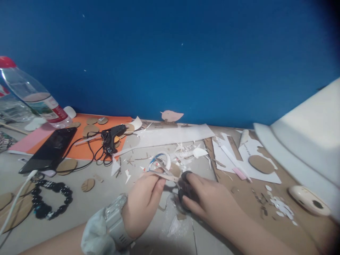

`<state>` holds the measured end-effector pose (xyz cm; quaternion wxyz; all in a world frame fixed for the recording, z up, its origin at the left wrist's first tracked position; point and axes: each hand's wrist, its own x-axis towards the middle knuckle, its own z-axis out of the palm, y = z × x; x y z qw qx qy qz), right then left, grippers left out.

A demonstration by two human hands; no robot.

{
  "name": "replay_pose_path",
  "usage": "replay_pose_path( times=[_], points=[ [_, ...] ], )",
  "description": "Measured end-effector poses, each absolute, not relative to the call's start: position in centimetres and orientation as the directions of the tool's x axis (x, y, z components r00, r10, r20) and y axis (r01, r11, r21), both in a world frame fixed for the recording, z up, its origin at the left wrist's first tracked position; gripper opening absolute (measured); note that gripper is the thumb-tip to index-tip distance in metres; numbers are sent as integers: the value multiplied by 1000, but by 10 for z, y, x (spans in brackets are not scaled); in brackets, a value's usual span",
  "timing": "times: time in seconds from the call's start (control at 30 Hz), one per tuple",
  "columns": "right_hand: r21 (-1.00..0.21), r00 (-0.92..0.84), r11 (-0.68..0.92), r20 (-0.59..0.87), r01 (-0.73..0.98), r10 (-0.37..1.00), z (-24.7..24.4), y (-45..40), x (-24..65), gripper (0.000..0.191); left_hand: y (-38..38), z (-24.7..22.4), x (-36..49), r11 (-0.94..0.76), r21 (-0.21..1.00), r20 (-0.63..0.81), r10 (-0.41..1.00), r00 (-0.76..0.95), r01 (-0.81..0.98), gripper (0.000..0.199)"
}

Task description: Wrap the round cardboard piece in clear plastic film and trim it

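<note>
Near the middle of the table, my right hand (202, 198) grips the black handles of a pair of scissors (172, 177), whose blades are parted and point left. My left hand (146, 200) is closed just left of the blades, fingertips pressed together around a curled white paper strip (168, 161) with a blue edge. The blades lie over the strip near my left fingertips. A watch and a pale green scrunchie are on my left wrist. Beyond my hands lie white paper scraps (199, 152) and a long white sheet (175, 136).
At left are a bottle (46, 106), a black phone (50, 150), a glue gun (114, 138) on orange paper (87, 150), and a beaded bracelet (51, 200). Right holds a cardboard disc (261, 164), a pink-ended tool (239, 173) and a cream device (309, 200). A blue wall stands behind.
</note>
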<state>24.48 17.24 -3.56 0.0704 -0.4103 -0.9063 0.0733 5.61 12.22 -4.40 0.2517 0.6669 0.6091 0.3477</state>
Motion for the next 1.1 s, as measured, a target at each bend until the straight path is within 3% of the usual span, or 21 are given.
replay_pose_path(
  times=[0.47, 1.1],
  points=[
    [-89, -670, 684, 146, 724, 728, -38, 172, 247, 12, 120, -44, 56, -108, 792, 117, 993, 24, 601, 29],
    [-201, -619, 629, 117, 751, 776, -34, 172, 244, 19, 119, -47, 56, -134, 767, 172, 985, 1, 628, 34]
  ],
)
